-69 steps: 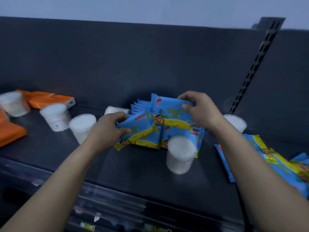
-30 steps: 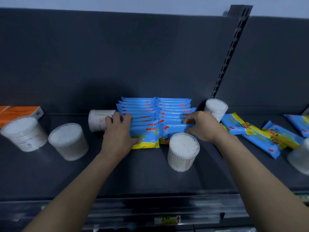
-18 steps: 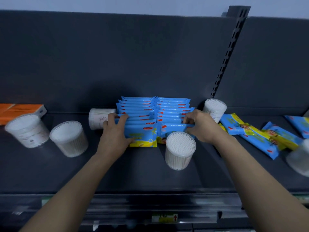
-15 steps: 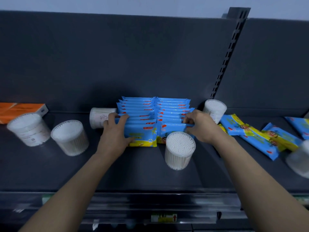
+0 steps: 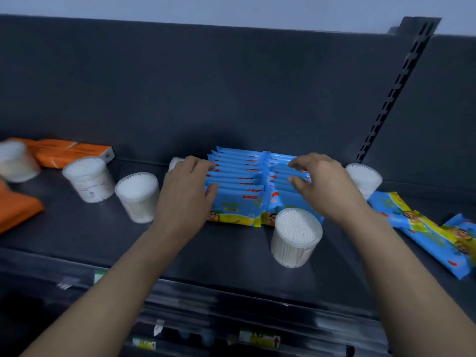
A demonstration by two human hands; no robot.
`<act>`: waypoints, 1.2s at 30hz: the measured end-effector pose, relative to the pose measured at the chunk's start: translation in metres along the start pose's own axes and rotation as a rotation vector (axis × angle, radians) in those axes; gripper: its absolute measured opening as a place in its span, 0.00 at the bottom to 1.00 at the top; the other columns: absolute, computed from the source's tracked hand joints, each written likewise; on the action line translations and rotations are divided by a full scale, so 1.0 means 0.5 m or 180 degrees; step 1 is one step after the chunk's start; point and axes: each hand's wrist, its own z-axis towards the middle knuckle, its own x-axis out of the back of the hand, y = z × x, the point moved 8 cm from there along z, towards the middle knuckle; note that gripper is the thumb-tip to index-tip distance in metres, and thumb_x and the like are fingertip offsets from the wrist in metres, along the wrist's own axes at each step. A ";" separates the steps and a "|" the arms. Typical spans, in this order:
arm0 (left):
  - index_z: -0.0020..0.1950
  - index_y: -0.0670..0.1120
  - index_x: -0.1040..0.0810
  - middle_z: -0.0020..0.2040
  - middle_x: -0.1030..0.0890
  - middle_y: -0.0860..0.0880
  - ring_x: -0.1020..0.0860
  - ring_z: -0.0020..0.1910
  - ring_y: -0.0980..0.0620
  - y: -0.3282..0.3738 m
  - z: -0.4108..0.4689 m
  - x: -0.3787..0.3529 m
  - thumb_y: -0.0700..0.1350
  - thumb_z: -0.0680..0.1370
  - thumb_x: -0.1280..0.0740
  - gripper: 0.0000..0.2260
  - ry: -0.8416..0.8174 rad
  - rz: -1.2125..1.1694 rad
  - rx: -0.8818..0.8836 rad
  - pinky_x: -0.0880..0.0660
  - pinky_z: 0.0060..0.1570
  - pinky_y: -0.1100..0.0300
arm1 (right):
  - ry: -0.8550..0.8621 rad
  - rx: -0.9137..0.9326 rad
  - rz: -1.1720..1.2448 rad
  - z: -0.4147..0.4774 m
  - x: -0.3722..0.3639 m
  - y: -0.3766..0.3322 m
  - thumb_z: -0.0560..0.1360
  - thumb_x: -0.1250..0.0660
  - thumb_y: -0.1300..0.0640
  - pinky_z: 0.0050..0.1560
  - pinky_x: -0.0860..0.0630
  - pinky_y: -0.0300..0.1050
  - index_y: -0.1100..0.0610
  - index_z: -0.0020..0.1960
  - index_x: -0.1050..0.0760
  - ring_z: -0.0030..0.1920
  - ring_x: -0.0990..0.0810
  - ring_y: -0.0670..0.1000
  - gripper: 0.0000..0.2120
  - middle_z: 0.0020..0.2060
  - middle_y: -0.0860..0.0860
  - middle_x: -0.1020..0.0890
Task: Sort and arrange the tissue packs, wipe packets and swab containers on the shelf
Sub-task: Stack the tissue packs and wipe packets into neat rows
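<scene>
Blue wipe packets [image 5: 238,181] stand in two upright rows at the middle back of the dark shelf [image 5: 226,256]. My left hand [image 5: 184,194] presses flat against the left side of the left row, thumb on the front packet. My right hand [image 5: 325,186] hovers over the right row, its fingers loosely curled and touching the packet tops. A clear swab container [image 5: 296,238] stands just in front of the right row. Two more swab containers [image 5: 137,195] [image 5: 88,179] stand to the left. Another [image 5: 364,177] is behind my right wrist.
Orange tissue packs [image 5: 74,152] lie at the back left and one [image 5: 15,210] at the left edge. A blurred swab container [image 5: 15,161] stands far left. Loose blue wipe packets [image 5: 422,228] lie flat on the right. A slotted upright [image 5: 394,91] rises at the back right.
My right hand has let go of the front packets and risen to the row's top. My left hand slid further back along the left row. The view shifted right and down.
</scene>
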 end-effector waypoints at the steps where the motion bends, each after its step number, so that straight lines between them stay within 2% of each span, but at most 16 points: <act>1: 0.55 0.41 0.23 0.51 0.22 0.43 0.24 0.51 0.40 -0.002 -0.005 0.014 0.42 0.73 0.33 0.12 0.0078 0.0005 -0.0038 0.28 0.50 0.47 | 0.0008 0.0104 0.0014 0.006 -0.002 -0.021 0.76 0.35 0.55 0.62 0.32 0.49 0.56 0.63 0.26 0.61 0.27 0.56 0.16 0.59 0.54 0.22; 4: 0.52 0.41 0.23 0.48 0.22 0.43 0.23 0.46 0.41 -0.026 -0.025 0.051 0.40 0.72 0.33 0.10 0.0140 0.0101 0.0016 0.28 0.46 0.50 | -0.0062 0.0319 0.0122 0.028 -0.021 -0.093 0.76 0.35 0.54 0.63 0.34 0.49 0.55 0.65 0.27 0.63 0.28 0.55 0.17 0.60 0.53 0.23; 7: 0.52 0.42 0.23 0.47 0.22 0.43 0.23 0.45 0.41 -0.086 -0.046 0.092 0.41 0.72 0.33 0.09 0.0174 0.0275 0.0174 0.27 0.46 0.51 | -0.0222 0.0562 0.0133 0.050 -0.054 -0.175 0.77 0.36 0.53 0.64 0.35 0.48 0.55 0.66 0.28 0.64 0.29 0.54 0.19 0.63 0.53 0.24; 13: 0.52 0.43 0.22 0.49 0.21 0.44 0.23 0.48 0.40 -0.256 -0.082 0.197 0.44 0.72 0.36 0.11 0.0283 0.0480 0.0658 0.29 0.48 0.49 | -0.0319 0.1034 0.0104 0.104 -0.118 -0.381 0.76 0.36 0.53 0.64 0.33 0.51 0.55 0.66 0.29 0.63 0.29 0.56 0.19 0.62 0.53 0.25; 17: 0.51 0.42 0.22 0.48 0.21 0.43 0.23 0.48 0.40 -0.406 -0.103 0.281 0.44 0.70 0.37 0.12 0.0383 0.0435 0.0893 0.26 0.49 0.44 | -0.0411 0.1207 0.0238 0.138 -0.174 -0.546 0.77 0.36 0.51 0.65 0.34 0.51 0.55 0.68 0.30 0.64 0.30 0.54 0.21 0.64 0.52 0.26; 19: 0.52 0.42 0.22 0.49 0.21 0.43 0.23 0.50 0.41 -0.489 -0.116 0.326 0.43 0.72 0.35 0.10 0.0503 0.0403 0.1100 0.27 0.51 0.47 | -0.0460 0.1333 0.0279 0.154 -0.207 -0.635 0.76 0.36 0.50 0.64 0.33 0.51 0.54 0.67 0.30 0.63 0.29 0.54 0.20 0.63 0.52 0.25; 23: 0.55 0.42 0.22 0.54 0.21 0.44 0.24 0.56 0.46 -0.627 -0.150 0.401 0.39 0.74 0.32 0.10 0.0683 0.0354 0.1482 0.32 0.55 0.58 | -0.0652 0.1499 0.0443 0.173 -0.275 -0.793 0.76 0.36 0.49 0.63 0.32 0.52 0.54 0.65 0.29 0.62 0.28 0.54 0.19 0.62 0.51 0.25; 25: 0.56 0.42 0.22 0.55 0.21 0.45 0.24 0.57 0.46 -0.681 -0.162 0.426 0.40 0.74 0.32 0.11 0.0658 0.0337 0.1577 0.29 0.58 0.52 | -0.0757 0.1563 0.0512 0.179 -0.309 -0.853 0.76 0.35 0.48 0.64 0.32 0.51 0.54 0.66 0.29 0.64 0.29 0.53 0.20 0.63 0.51 0.26; 27: 0.57 0.43 0.23 0.55 0.21 0.46 0.24 0.56 0.46 -0.729 -0.174 0.446 0.41 0.75 0.32 0.11 0.0627 0.0401 0.1676 0.28 0.57 0.48 | -0.0943 0.1640 0.0454 0.185 -0.346 -0.904 0.76 0.35 0.47 0.64 0.33 0.46 0.53 0.68 0.31 0.66 0.30 0.52 0.23 0.66 0.50 0.27; 31: 0.56 0.42 0.23 0.53 0.22 0.46 0.24 0.53 0.47 -0.804 -0.195 0.473 0.42 0.75 0.32 0.11 0.0655 0.0477 0.1901 0.29 0.53 0.54 | -0.1437 0.1730 0.0440 0.202 -0.426 -0.974 0.74 0.33 0.45 0.64 0.30 0.51 0.53 0.69 0.33 0.65 0.29 0.54 0.27 0.65 0.52 0.27; 36: 0.61 0.44 0.26 0.58 0.24 0.47 0.26 0.57 0.47 -0.876 -0.199 0.448 0.47 0.76 0.33 0.15 0.0311 0.0486 0.2261 0.30 0.56 0.54 | -0.2425 0.1568 0.0164 0.218 -0.528 -0.993 0.69 0.31 0.39 0.68 0.34 0.50 0.53 0.73 0.42 0.70 0.35 0.55 0.39 0.70 0.53 0.34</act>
